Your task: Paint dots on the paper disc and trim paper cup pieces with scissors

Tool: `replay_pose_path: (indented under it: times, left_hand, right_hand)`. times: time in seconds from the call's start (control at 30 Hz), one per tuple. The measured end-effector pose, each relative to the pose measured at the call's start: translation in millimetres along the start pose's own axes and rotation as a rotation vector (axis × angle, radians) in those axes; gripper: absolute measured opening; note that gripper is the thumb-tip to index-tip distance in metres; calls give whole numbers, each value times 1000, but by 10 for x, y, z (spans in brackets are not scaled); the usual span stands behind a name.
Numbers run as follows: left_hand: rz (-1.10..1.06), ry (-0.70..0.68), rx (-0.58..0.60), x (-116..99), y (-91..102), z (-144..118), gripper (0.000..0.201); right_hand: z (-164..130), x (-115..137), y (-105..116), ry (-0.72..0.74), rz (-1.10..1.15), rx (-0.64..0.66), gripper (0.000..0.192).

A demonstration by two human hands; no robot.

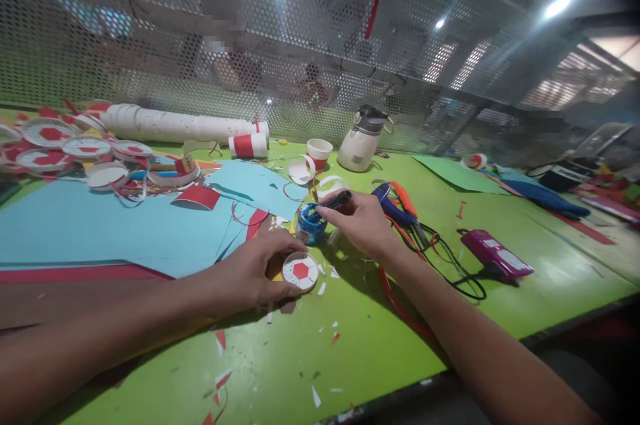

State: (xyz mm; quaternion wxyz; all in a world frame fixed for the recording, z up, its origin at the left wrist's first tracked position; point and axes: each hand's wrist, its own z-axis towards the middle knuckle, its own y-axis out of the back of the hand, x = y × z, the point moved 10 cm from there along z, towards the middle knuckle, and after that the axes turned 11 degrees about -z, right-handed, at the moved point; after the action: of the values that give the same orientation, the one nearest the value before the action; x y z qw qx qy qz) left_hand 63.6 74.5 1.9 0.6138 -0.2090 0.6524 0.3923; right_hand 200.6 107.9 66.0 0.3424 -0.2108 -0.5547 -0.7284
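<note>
One white disc (300, 271) with a red hexagon is sitting in the left hand (260, 271), whose thumb and fingers are grasping it by the rim just over the green table (380, 358); from my remote view, I am not making out whether it is touching the surface. Just beyond those fingers, a blue jar (311, 228) is standing. The right hand (363, 221) is pinching a black pen (341, 199) at the jar's mouth, though I am not seeing whether the lower end is dipping inside. Paper scraps (321, 289) are lying just right of the left fingers. To the right of the right fingers, a blue-and-orange tool (397, 205) is resting; farther beyond them, a bottle (360, 141) is standing. I am judging the step as working the pen at the jar while the disc is waiting; the next move is calling for a steady left grip and careful clearance over the jar's rim.
</note>
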Motion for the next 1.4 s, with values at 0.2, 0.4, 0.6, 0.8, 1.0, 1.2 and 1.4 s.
replay_pose_path:
  times: [0.2,0.4,0.6,0.8,1.0,1.2,1.4]
  left_hand:
    - [-190,83,51,105,-99,-20,40]
    - [-244,102,110,79,-171,-23,34]
    - [-206,93,117,67,-157,-16,36]
    - [-140,64,73,65,-93,-3,37]
    - [-132,81,94,42,-118,-9,34]
    - [-153,86,125,59,-156,-18,32]
    - [-177,77,132,98,-165,-15,33]
  right_hand:
    - [0,0,25,15,1,-19,27]
    - [-4,12,-50,44,-6,16,22]
    - [-27,-10,4,36,1,-23,27]
    - [-26,-6,-16,51,-8,-7,24]
    - [-41,-4,8,67,-4,-33,23]
    - [-48,13,91,69,9,-83,24]
    - [-142,151,407,83,80,-224,23]
